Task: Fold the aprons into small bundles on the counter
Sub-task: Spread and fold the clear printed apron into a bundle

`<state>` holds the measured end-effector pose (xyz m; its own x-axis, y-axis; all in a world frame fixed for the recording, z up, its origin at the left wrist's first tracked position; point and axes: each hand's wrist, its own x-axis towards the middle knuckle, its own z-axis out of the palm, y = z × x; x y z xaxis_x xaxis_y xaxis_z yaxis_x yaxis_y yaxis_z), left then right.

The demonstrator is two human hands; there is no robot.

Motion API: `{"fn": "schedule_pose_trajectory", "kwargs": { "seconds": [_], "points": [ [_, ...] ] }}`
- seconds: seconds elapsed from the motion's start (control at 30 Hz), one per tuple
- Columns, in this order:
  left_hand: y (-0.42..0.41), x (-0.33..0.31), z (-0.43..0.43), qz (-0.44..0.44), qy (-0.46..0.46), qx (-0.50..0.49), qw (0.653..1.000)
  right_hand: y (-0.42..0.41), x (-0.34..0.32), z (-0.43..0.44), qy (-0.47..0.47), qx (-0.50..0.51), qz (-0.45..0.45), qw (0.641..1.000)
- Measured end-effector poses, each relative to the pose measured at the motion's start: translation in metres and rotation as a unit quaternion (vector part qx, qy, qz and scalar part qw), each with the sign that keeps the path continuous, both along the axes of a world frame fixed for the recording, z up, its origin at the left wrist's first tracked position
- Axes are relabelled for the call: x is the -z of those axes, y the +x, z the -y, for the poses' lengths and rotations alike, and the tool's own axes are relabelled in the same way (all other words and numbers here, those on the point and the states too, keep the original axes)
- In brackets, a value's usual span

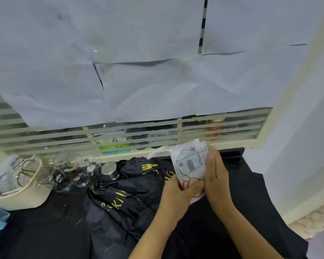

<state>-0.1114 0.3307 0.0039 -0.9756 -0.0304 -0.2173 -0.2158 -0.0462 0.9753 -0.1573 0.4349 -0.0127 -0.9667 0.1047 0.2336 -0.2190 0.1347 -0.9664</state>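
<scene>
A white apron (189, 161) with a blue house drawing is folded into a small bundle and held just above the black counter (45, 230). My left hand (181, 193) grips its lower left edge, the thumb curled over the fabric. My right hand (216, 174) presses flat against the bundle's right side, fingers straight. A loose white corner sticks out at the upper left. A black apron (123, 195) with yellow lettering and a fork print lies crumpled on the counter to the left of my hands.
Glass jars (71, 174) and a steel canister (109, 170) crowd the back left, beside a cream basket (26, 199) of glassware. A slatted window (138, 133) covered with white paper runs behind. A white wall (297, 146) closes the right side.
</scene>
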Motion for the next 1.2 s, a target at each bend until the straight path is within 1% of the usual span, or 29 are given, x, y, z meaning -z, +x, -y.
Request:
{"fn": "schedule_pose_trajectory", "kwargs": {
  "seconds": [0.03, 0.1, 0.13, 0.17, 0.2, 0.23, 0.27, 0.3, 0.37, 0.47, 0.53, 0.57, 0.6, 0.63, 0.67, 0.7, 0.73, 0.8, 0.87, 0.93, 1.03, 1.1, 1.2],
  "points": [
    [0.000, -0.005, 0.003, -0.025, 0.008, 0.004, 1.000, 0.000, -0.006, -0.002, 0.013, -0.008, -0.007, 1.000],
    [-0.005, -0.015, 0.010, -0.070, -0.015, 0.032, 0.997, 0.000, -0.018, -0.005, 0.033, -0.026, -0.011, 0.999],
    [-0.008, -0.019, 0.014, -0.091, -0.049, 0.037, 0.994, 0.002, -0.023, -0.006, 0.001, -0.039, -0.004, 0.999],
    [-0.013, -0.024, 0.015, -0.119, -0.098, 0.043, 0.987, 0.005, -0.031, -0.007, -0.055, -0.057, 0.003, 0.997],
    [-0.016, -0.028, 0.016, -0.148, -0.153, 0.046, 0.976, 0.008, -0.038, -0.008, -0.120, -0.071, 0.008, 0.990],
    [-0.019, -0.030, 0.014, -0.173, -0.198, 0.055, 0.963, 0.010, -0.044, -0.010, -0.164, -0.068, 0.008, 0.984],
    [-0.020, -0.032, 0.012, -0.187, -0.236, 0.060, 0.952, 0.011, -0.050, -0.013, -0.172, -0.050, 0.007, 0.984],
    [-0.021, -0.036, 0.009, -0.189, -0.261, 0.069, 0.944, 0.011, -0.055, -0.016, -0.158, -0.021, 0.004, 0.987],
    [-0.021, -0.040, 0.002, -0.174, -0.293, 0.115, 0.933, 0.011, -0.060, -0.026, -0.090, 0.055, 0.025, 0.994],
    [-0.025, -0.046, -0.006, -0.143, -0.337, 0.201, 0.908, 0.009, -0.051, -0.042, 0.015, 0.129, 0.055, 0.990],
    [-0.026, -0.049, -0.011, -0.121, -0.316, 0.241, 0.910, 0.010, -0.049, -0.052, 0.052, 0.158, 0.059, 0.984],
    [-0.026, -0.051, -0.015, -0.109, -0.281, 0.243, 0.922, 0.011, -0.051, -0.057, 0.058, 0.174, 0.060, 0.981],
    [-0.026, -0.051, -0.019, -0.093, -0.228, 0.225, 0.943, 0.010, -0.051, -0.063, 0.054, 0.189, 0.063, 0.979],
    [-0.027, -0.052, -0.023, -0.075, -0.161, 0.185, 0.966, 0.007, -0.052, -0.065, 0.035, 0.196, 0.067, 0.978],
    [-0.029, -0.051, -0.029, -0.057, -0.090, 0.140, 0.984, 0.004, -0.052, -0.070, -0.001, 0.201, 0.079, 0.976],
    [-0.031, -0.049, -0.035, -0.040, -0.017, 0.095, 0.995, 0.000, -0.051, -0.073, -0.047, 0.197, 0.094, 0.975],
    [-0.033, -0.046, -0.040, -0.024, 0.050, 0.052, 0.997, -0.004, -0.050, -0.073, -0.095, 0.189, 0.111, 0.971],
    [-0.035, -0.043, -0.051, -0.010, 0.163, -0.015, 0.987, -0.011, -0.050, -0.070, -0.155, 0.185, 0.134, 0.961],
    [-0.034, -0.040, -0.063, -0.013, 0.231, -0.057, 0.971, -0.014, -0.052, -0.065, -0.184, 0.202, 0.135, 0.953],
    [-0.034, -0.036, -0.077, 0.002, 0.250, -0.099, 0.963, -0.017, -0.052, -0.059, -0.206, 0.226, 0.133, 0.943],
    [-0.033, -0.038, -0.091, 0.005, 0.237, -0.128, 0.963, -0.019, -0.054, -0.052, -0.210, 0.267, 0.112, 0.934],
    [-0.034, -0.042, -0.092, -0.015, 0.228, -0.100, 0.968, -0.018, -0.060, -0.052, -0.217, 0.285, 0.072, 0.931],
    [-0.038, -0.048, -0.085, -0.073, 0.180, -0.027, 0.981, -0.017, -0.074, -0.055, -0.223, 0.305, 0.017, 0.926]
  ]
}}
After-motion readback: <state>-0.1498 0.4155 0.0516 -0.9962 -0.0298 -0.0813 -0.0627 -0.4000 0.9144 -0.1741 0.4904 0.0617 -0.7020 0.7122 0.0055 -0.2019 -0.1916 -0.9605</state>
